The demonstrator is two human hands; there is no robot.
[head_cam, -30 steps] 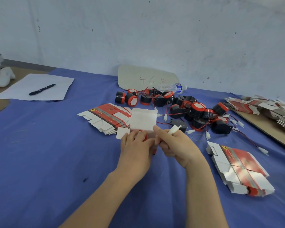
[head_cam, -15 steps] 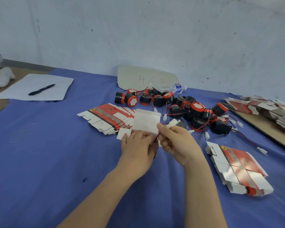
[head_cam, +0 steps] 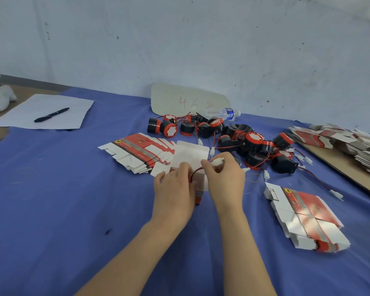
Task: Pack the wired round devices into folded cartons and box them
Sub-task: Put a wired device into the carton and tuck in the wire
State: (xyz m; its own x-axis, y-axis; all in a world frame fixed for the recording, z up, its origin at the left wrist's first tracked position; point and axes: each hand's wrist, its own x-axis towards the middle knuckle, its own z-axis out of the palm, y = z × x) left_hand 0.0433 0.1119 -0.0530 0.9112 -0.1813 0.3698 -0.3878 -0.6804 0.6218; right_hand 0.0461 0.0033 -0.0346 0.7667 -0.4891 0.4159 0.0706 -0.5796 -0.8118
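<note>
Head view: our left hand (head_cam: pixel 173 190) grips the open carton (head_cam: pixel 191 159) on the worktop (head_cam: pixel 62 199), flap pointing away from us. Our right hand (head_cam: pixel 224 176), nearer the mouth, pinches the white plug (head_cam: pixel 217 161); its red wire (head_cam: pixel 195 170) loops left into the carton. We judge the plug goes in leftward next.

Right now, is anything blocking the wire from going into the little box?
Nothing visible blocks it. The right hand pinches the white plug, and the red wire loops down to the carton that the left hand holds. The carton's flap stands open. The hands hide its mouth, so inside cannot be checked.
</note>
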